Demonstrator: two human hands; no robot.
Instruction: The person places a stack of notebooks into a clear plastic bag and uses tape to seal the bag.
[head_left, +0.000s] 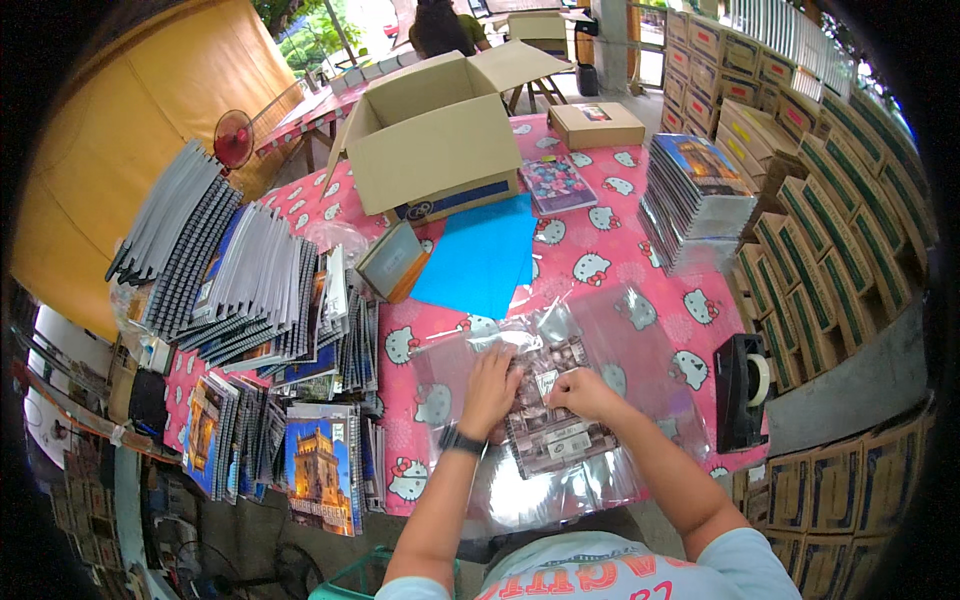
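Pink-clothed bench (625,240) with a grey-brown notebook (545,432)

Viewed from my remote station, an orange curtain (150,150) hangs at left and stacked cartons (815,265) fill the right. I see the notebook lying amid clear plastic sheeting (555,500) near the front of the bench; I cannot tell whether a layer covers it. The left hand (490,390) rests flat along the notebook's upper left, fingers extended, a dark band (462,440) at its wrist. The right hand (588,393) is curled over the pale label (545,381); whether its fingertips pinch anything, I cannot tell. Beyond the plastic lie blue sheets (480,260) and an open cardboard box (445,155). To the left I note spiral-bound books (250,285) in crowded piles; to the right, a black tape dispenser (738,395) near the bench's edge.
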